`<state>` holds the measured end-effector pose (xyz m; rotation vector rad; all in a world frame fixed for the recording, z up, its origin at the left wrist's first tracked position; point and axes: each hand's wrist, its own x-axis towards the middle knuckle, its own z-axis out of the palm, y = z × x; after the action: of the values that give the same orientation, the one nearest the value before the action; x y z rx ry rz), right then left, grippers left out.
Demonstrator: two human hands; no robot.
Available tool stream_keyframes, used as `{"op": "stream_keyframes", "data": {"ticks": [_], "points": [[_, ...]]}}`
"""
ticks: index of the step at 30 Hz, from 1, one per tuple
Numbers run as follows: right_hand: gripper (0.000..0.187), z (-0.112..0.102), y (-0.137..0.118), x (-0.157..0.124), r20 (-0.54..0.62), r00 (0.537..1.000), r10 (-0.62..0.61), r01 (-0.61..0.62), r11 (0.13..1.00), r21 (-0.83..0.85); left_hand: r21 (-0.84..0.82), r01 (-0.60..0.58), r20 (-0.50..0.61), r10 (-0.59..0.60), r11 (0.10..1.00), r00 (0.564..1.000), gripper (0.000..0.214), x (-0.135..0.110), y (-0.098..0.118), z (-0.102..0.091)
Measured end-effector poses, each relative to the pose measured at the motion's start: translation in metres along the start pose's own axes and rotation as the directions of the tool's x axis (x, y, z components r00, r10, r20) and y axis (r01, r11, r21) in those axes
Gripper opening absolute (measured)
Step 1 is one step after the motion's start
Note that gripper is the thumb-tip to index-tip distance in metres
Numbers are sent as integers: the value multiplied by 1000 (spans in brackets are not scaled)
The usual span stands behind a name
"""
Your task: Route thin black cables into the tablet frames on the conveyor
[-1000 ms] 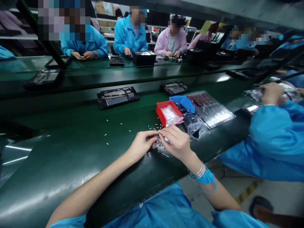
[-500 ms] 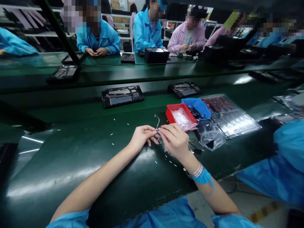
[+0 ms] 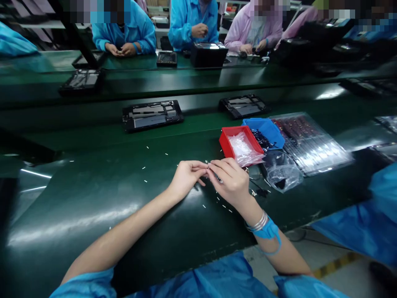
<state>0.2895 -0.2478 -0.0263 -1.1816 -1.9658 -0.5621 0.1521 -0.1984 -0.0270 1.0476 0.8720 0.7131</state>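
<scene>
My left hand [image 3: 186, 177] and my right hand [image 3: 230, 180] meet fingertip to fingertip above the green bench. Both are closed in a pinch on a small flex cable [image 3: 207, 163], of which only a tiny bit shows between the fingers. A blue wrist strap and bangles circle my right wrist. Beyond that hand stands a red bin [image 3: 226, 143] holding clear plastic bags [image 3: 242, 145]. Several small white strips [image 3: 223, 206] lie scattered on the bench around my hands.
A blue bin [image 3: 277, 133] of black parts stands behind the red one, beside a clear tray [image 3: 324, 151] and a plastic bag [image 3: 284, 174]. Two open device housings [image 3: 154, 115] lie farther back. Co-workers sit across the bench; a blue sleeve [image 3: 356, 231] is close on the right.
The flex cable stood up in a curve above my fingertips before; now it is mostly hidden by them. My fingertips have drawn closer together. The view has tilted slightly downward.
</scene>
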Motion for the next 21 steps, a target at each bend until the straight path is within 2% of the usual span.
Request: {"op": "stream_keyframes", "data": {"ticks": [3,5,8,10,12,14,15,17,19,21], "points": [[12,-5,15,0,-6,999,43,-43,999,-19,24,18,20,-18,1000,1000,7,1,0,0],[14,-10,31,-2,-60,989,132,-139,981,-134,30,32,42,-33,999,999,5,4,1,-3],[24,-15,48,-5,-139,952,273,-305,892,-335,34,37,78,-40,999,996,4,7,0,-8],[32,-14,45,-5,-42,967,253,-254,924,-286,42,39,104,-44,998,994,5,6,-1,-8],[28,-9,35,-4,84,990,112,-102,987,-121,61,44,133,-51,997,990,7,4,-2,-6],[22,-3,23,-3,113,994,-5,3,1000,17,95,42,157,-56,995,986,12,3,-1,-5],[21,-1,20,-3,91,996,-19,15,999,51,119,33,156,-52,992,986,14,4,1,-7],[22,0,18,-3,32,999,32,-34,996,77,176,-14,88,-2,984,996,17,12,8,-20],[23,-3,22,-4,-13,992,127,-125,989,79,239,-95,-85,118,966,989,20,27,22,-49],[25,-6,29,-5,-45,980,194,-189,978,82,298,-175,-299,266,938,916,35,45,41,-92]]}}
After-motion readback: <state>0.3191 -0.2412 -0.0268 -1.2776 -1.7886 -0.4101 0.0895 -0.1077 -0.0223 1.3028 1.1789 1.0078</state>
